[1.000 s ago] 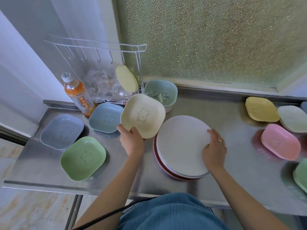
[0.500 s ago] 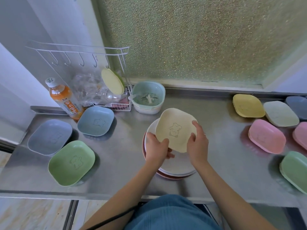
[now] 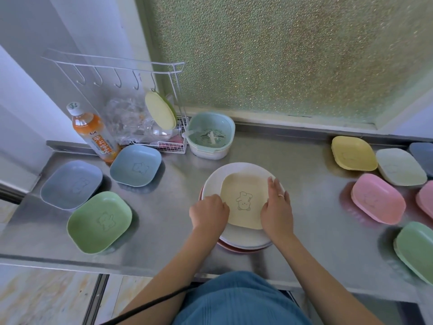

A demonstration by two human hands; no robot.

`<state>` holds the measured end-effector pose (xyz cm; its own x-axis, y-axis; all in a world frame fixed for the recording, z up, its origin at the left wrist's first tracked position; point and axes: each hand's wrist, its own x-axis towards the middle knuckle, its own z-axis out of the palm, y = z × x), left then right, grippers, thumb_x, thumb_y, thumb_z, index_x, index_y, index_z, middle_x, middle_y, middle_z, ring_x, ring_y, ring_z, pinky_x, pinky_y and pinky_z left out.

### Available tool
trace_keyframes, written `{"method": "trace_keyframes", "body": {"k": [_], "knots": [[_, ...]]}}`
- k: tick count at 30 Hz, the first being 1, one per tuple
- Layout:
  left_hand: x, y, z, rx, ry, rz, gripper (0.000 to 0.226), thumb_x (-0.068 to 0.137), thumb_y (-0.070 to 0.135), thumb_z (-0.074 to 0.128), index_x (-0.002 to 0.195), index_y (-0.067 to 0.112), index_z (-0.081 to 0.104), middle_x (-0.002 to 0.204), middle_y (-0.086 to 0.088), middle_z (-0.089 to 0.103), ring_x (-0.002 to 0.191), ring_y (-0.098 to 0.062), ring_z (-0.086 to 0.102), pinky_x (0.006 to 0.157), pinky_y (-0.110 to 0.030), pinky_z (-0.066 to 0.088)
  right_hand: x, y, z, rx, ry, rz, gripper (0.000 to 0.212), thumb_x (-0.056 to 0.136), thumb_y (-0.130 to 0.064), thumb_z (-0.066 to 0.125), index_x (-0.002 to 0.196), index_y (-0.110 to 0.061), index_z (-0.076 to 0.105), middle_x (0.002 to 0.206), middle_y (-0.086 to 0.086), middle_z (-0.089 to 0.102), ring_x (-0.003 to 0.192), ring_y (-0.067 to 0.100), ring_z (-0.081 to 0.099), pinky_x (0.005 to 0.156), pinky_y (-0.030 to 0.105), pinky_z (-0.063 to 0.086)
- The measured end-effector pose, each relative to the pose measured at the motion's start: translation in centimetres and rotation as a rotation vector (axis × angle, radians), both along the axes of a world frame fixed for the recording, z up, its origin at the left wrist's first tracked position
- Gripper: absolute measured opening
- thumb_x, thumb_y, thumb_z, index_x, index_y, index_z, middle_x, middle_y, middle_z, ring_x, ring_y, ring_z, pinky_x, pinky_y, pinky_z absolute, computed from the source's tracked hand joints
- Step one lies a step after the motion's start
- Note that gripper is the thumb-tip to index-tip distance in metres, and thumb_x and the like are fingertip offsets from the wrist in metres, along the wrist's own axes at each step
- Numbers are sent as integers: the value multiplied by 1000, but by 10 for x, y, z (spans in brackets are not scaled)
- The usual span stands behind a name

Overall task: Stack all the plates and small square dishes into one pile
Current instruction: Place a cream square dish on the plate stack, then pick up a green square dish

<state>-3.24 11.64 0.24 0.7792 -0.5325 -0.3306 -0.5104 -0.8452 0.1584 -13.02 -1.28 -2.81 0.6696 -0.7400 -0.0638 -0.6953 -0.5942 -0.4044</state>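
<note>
Both hands meet over the pile in the middle of the steel counter [image 3: 304,202]: the cream square dish [image 3: 244,200] lies on top of the stacked round plates [image 3: 215,179], a white one uppermost and a reddish rim showing at the bottom edge nearest the person. The left hand [image 3: 208,213] grasps the dish's left edge with curled fingers, while the right hand [image 3: 276,211] rests against its right edge, fingers fairly straight along the rim and a ring visible on one — whether those fingertips hook under the rim cannot be told. Out beyond the left hand lie three more square dishes, well apart from the pile: a green dish [image 3: 99,221] nearest the counter's front, a grey-blue dish [image 3: 71,184] beyond it, and a light blue dish [image 3: 136,167] closer to the wall. Past that one stands an orange drink bottle [image 3: 92,132] beside a white wire rack [image 3: 131,95] with a yellow-green plate [image 3: 160,112] leaning in it. A teal strainer bowl [image 3: 210,134] sits straight ahead of the hands, by the wall. Off to the side of the right hand lie a yellow dish [image 3: 353,156], a pale grey-white dish [image 3: 400,166], a pink dish [image 3: 378,198] and a second green dish [image 3: 414,249] — others are cut off at the frame's edge.
</note>
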Motion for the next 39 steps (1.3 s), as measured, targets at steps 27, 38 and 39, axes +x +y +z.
{"method": "trace_keyframes", "body": {"k": [27, 38, 39], "knots": [[60, 153, -60, -129, -167, 694, 28, 85, 2, 44, 109, 6, 58, 110, -17, 58, 106, -35, 50, 86, -44, 33, 51, 41, 8, -65, -64, 120, 51, 95, -14, 41, 145, -22, 32, 154, -6, 25, 144, 7, 10, 113, 43, -15], [37, 80, -17, -622, -501, 355, 27, 78, 15, 44, 90, 9, 68, 74, -9, 61, 72, -29, 55, 65, -35, 45, 78, 70, 33, 432, -302, 198, 41, 99, -21, 37, 141, -20, 39, 140, 2, 50, 139, 16, 31, 120, 39, 4], [33, 73, -15, -650, -524, 291, 27, 78, 15, 44, 90, 10, 68, 72, -8, 60, 74, -27, 49, 65, -34, 42, 80, 72, 36, 565, -312, 162, 42, 99, -28, 38, 141, -23, 39, 139, 0, 51, 137, 18, 34, 119, 40, 12]]}}
